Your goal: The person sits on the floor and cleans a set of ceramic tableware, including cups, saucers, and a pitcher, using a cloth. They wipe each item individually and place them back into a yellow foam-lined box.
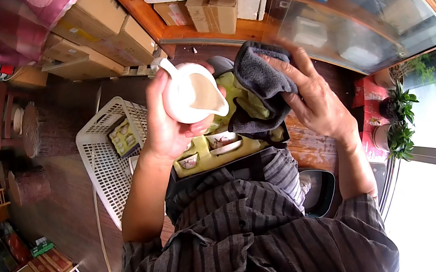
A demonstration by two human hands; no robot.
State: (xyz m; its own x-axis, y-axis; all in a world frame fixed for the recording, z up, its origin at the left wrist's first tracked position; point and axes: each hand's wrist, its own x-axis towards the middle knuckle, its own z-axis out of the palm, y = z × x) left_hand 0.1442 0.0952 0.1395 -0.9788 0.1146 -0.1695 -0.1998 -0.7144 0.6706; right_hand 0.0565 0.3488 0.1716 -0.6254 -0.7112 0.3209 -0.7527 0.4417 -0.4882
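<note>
My left hand (163, 121) grips a white ceramic pitcher (193, 92) with a spout and a handle, its mouth facing up towards me. To its right, my right hand (313, 95) holds a dark grey cloth (263, 71) between thumb and fingers; the cloth hangs apart from the pitcher. Below both hands, on my lap, lies an open box with a yellow fabric-lined insert (246, 148). A white cup with a floral pattern (222, 139) and a smaller patterned cup (190, 162) sit in its hollows. The cloth and hands hide part of the insert.
A white plastic basket (95, 157) at my left holds another yellow-lined box (124, 137). A dark bin (320, 192) stands at lower right, near potted plants (401, 121). Ahead are a wooden cabinet with glass doors (336, 14) and stacked cardboard boxes (103, 29).
</note>
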